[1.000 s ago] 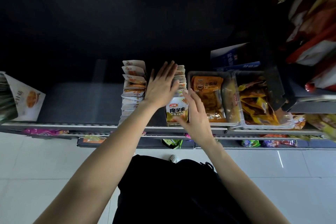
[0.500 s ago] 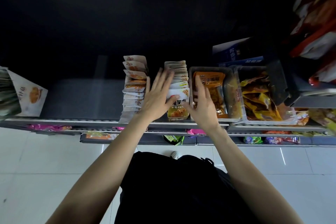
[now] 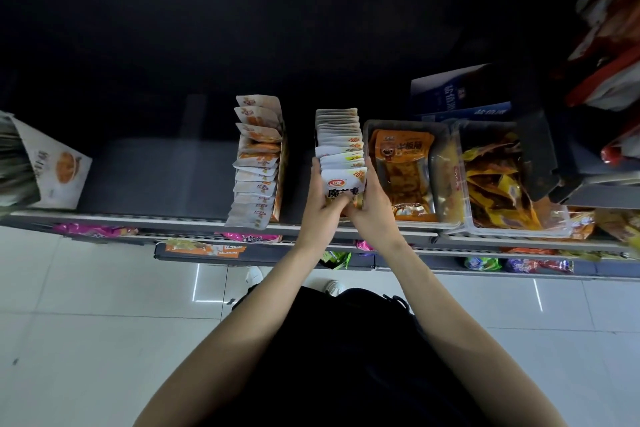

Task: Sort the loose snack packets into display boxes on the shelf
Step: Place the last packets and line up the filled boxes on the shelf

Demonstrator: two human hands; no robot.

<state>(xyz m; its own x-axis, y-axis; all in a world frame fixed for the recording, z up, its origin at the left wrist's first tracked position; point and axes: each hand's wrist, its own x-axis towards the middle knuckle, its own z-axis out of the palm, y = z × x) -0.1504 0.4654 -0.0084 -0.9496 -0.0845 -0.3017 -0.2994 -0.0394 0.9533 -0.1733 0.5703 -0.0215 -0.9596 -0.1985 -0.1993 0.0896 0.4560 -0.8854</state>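
Note:
A row of white snack packets (image 3: 339,142) stands upright on the dark shelf (image 3: 156,177), in the middle. My left hand (image 3: 320,198) grips the front of this row from the left side. From the right, my right hand (image 3: 372,201) holds the same front end, and the fingers of both hands curl across the front packet (image 3: 344,182). To the left stands a display box (image 3: 259,163) filled with white and orange packets. Whether the middle row sits in a box is hidden by my hands.
Two clear plastic tubs (image 3: 446,156) of orange and yellow packets sit to the right. A blue carton (image 3: 457,94) stands behind them. A white box (image 3: 52,166) is at the far left. Lower shelves (image 3: 263,251) jut out below; hanging bags (image 3: 609,28) crowd the upper right.
Both hands have slid forward along the middle row and closed round its front end. The left hand earlier lay flat on the row's left side.

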